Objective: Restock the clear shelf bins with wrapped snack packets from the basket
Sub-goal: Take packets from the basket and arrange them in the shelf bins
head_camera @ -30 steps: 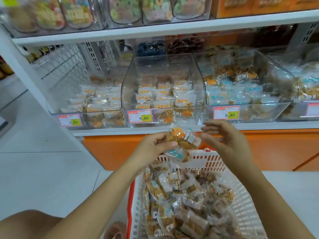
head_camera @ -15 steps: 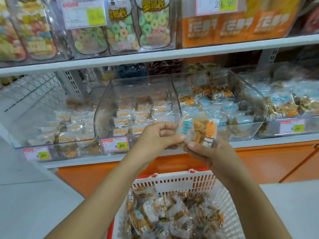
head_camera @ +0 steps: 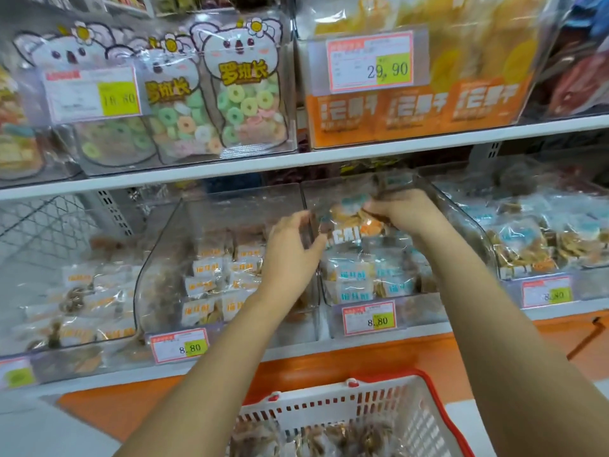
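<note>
A bunch of clear-wrapped snack packets (head_camera: 352,222) with blue and orange print hangs inside the top of the clear shelf bin (head_camera: 461,225). My right hand (head_camera: 400,209) grips it from the right. My left hand (head_camera: 293,245) is at that bin's left wall with loosely curved fingers. Its thumb touches the bunch's left edge. Blue-labelled packets (head_camera: 356,282) fill the lower part of this bin. The white basket with a red rim (head_camera: 329,397) stands below my arms, and more packets (head_camera: 329,437) lie in it.
A neighbouring clear bin (head_camera: 184,225) to the left holds orange-labelled packets, and another bin (head_camera: 543,232) lies to the right. Price tags (head_camera: 369,316) line the shelf edge. The upper shelf board (head_camera: 296,159) carries candy bags just above the bins.
Both hands rose from in front of the shelf edge and carried the packets up and into the bin. The view tilted upward, so the basket sits lower in the frame.
</note>
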A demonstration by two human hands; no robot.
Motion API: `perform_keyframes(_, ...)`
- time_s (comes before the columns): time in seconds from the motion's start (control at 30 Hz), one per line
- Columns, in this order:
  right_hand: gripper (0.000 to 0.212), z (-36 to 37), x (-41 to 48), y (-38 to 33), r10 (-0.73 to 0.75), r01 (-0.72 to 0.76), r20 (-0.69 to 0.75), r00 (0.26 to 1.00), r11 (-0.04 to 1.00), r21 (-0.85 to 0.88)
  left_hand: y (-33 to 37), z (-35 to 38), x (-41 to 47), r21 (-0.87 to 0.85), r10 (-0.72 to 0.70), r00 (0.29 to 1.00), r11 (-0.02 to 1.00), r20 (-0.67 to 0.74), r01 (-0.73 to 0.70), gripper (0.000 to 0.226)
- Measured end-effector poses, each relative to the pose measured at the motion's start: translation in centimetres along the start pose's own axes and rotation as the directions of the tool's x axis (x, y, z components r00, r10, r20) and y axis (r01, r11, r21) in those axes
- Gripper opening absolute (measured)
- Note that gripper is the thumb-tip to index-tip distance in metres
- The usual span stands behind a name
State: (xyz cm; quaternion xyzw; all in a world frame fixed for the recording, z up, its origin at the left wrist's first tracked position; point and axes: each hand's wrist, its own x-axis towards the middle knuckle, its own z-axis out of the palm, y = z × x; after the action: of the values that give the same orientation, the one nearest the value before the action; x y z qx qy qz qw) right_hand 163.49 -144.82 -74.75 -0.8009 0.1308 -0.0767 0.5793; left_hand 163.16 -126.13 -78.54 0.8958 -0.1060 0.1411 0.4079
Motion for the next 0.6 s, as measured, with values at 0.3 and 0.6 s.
perform_keyframes(0.3,0.039,5.4,7.2,1.6,0.127,0.013,0.137,0.982,0.684,-0.729,-1.3,1.4,0.0,-0.098,-0.042,0.999,0.994,0.004,0.042,0.048)
perform_keyframes(0.6,0.025,4.7,-1.2,1.3,-0.243,0.128,-0.190,0.951,0.872,-0.472,-0.4,-0.2,-4.0,-0.009,0.119,0.992,0.993,-0.030,-0.119,0.038)
